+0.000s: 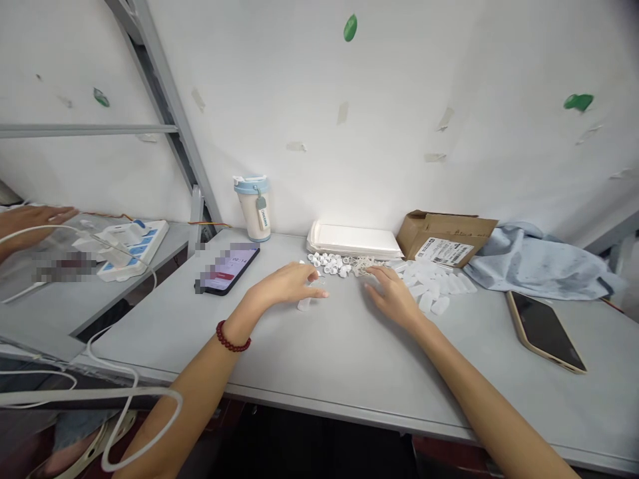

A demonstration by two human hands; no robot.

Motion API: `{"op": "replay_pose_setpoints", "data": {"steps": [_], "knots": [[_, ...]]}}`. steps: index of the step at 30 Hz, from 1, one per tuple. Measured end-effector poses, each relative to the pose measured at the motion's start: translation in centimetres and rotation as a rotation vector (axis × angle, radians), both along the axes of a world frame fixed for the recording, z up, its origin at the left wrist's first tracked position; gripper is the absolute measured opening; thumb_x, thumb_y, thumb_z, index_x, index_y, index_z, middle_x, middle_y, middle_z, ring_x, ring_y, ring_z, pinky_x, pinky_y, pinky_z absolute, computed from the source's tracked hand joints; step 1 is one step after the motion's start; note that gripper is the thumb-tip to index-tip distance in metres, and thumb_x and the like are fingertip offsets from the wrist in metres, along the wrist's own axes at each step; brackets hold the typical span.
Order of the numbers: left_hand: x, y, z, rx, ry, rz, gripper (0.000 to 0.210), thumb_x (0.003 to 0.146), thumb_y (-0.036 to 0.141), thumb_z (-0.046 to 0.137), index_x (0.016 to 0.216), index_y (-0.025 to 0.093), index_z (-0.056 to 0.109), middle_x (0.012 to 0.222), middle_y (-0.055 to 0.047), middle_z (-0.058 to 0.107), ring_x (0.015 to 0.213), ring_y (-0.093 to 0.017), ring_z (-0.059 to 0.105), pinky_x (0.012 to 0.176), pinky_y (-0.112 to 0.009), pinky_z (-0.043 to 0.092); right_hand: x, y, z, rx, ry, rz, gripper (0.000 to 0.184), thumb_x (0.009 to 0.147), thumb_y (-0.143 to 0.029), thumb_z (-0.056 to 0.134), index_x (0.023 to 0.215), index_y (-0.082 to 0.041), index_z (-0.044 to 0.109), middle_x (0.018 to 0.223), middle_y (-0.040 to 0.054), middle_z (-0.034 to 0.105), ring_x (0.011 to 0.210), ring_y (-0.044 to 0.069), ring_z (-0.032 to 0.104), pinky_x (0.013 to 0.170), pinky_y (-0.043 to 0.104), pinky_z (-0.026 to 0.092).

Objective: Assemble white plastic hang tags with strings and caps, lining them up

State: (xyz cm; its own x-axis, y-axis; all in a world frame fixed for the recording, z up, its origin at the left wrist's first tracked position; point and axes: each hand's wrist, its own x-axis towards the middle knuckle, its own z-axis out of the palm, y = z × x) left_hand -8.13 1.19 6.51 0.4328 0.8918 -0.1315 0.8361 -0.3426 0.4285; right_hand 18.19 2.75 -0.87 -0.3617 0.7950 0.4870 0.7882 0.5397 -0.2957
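Observation:
My left hand hovers over the grey table with thumb and index finger apart. A small translucent plastic piece shows just under its thumb; the hand partly hides it, and I see no grip on it. My right hand has its thumb spread from the fingers. Its fingertips are at a heap of small beige pieces, too fine to make out. Left of that heap lie several small white caps. Flat translucent plastic pieces are spread to the right of my right hand.
Behind the caps lies a white stack, beside an open cardboard box and a blue-grey cloth. A lidded cup and a lit phone stand left; a dark phone lies right. Another person's hand is near a power strip.

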Motion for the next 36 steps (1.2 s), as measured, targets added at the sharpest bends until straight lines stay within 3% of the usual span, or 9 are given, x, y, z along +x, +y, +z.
{"op": "replay_pose_setpoints", "data": {"steps": [3, 8, 16, 21, 25, 32, 36], "knots": [[0.3, 0.1, -0.1, 0.075, -0.001, 0.038, 0.042, 0.08, 0.057, 0.047, 0.091, 0.018, 0.056, 0.097, -0.007, 0.065, 0.084, -0.022, 0.06, 0.067, -0.028, 0.042, -0.7, 0.3, -0.3, 0.001, -0.09, 0.038, 0.034, 0.085, -0.022, 0.045, 0.117, -0.018, 0.057, 0.117, 0.0136, 0.058, 0.109, 0.03, 0.05, 0.092, 0.046, 0.044], [1.1, 0.3, -0.7, 0.186, -0.036, 0.077, 0.031, 0.083, 0.046, 0.047, 0.091, 0.018, 0.058, 0.094, -0.007, 0.066, 0.088, -0.023, 0.061, 0.072, -0.03, 0.044, -1.7, 0.5, -0.6, -0.036, -0.14, 0.019, 0.034, 0.087, -0.029, 0.047, 0.117, -0.018, 0.059, 0.116, 0.0148, 0.057, 0.106, 0.032, 0.049, 0.088, 0.048, 0.044], [3.0, -0.2, -1.3, 0.284, -0.265, 0.042, 0.023, 0.087, 0.034, 0.043, 0.086, 0.018, 0.06, 0.089, -0.005, 0.067, 0.085, -0.019, 0.062, 0.075, -0.028, 0.046, -1.8, -0.5, 0.7, -0.107, 0.104, 0.067, 0.029, 0.09, -0.03, 0.042, 0.104, -0.019, 0.065, 0.108, 0.0117, 0.062, 0.103, 0.027, 0.055, 0.091, 0.044, 0.044], [3.9, -0.6, -1.7, 0.248, -0.389, 0.028, 0.031, 0.088, 0.03, 0.043, 0.111, 0.015, 0.058, 0.093, -0.005, 0.068, 0.086, -0.018, 0.062, 0.079, -0.028, 0.047, -2.2, -2.4, 2.6, -0.263, 0.339, 0.105, 0.028, 0.088, -0.038, 0.047, 0.103, -0.022, 0.065, 0.109, 0.0084, 0.063, 0.096, 0.022, 0.059, 0.07, 0.033, 0.05], [4.4, -0.8, -2.4, 0.169, -0.456, -0.014, 0.04, 0.088, 0.029, 0.043, 0.124, 0.013, 0.052, 0.098, -0.006, 0.068, 0.091, -0.019, 0.062, 0.081, -0.029, 0.047, -2.4, -3.1, 3.1, -0.31, 0.452, 0.181, 0.026, 0.086, -0.037, 0.051, 0.103, -0.023, 0.065, 0.109, 0.0064, 0.063, 0.1, 0.022, 0.057, 0.079, 0.035, 0.048], [5.6, -0.8, -3.6, -0.038, -0.77, -0.06, 0.034, 0.085, 0.024, 0.048, 0.116, 0.015, 0.056, 0.109, -0.009, 0.066, 0.09, -0.019, 0.065, 0.081, -0.03, 0.05, -2.4, -3.4, 3.5, -0.439, 0.554, 0.325, 0.024, 0.085, -0.036, 0.055, 0.102, -0.024, 0.065, 0.112, 0.0058, 0.064, 0.106, 0.023, 0.057, 0.083, 0.036, 0.046], [6.0, -1.0, -3.4, -0.087, -0.888, 0.027, 0.023, 0.08, 0.023, 0.056, 0.101, 0.014, 0.061, 0.093, -0.008, 0.07, 0.081, -0.017, 0.066, 0.074, -0.028, 0.052, -2.4, -3.7, 3.9, -0.509, 0.61, 0.383, 0.023, 0.085, -0.035, 0.055, 0.102, -0.023, 0.064, 0.109, 0.0056, 0.065, 0.104, 0.022, 0.059, 0.088, 0.038, 0.045]]}}
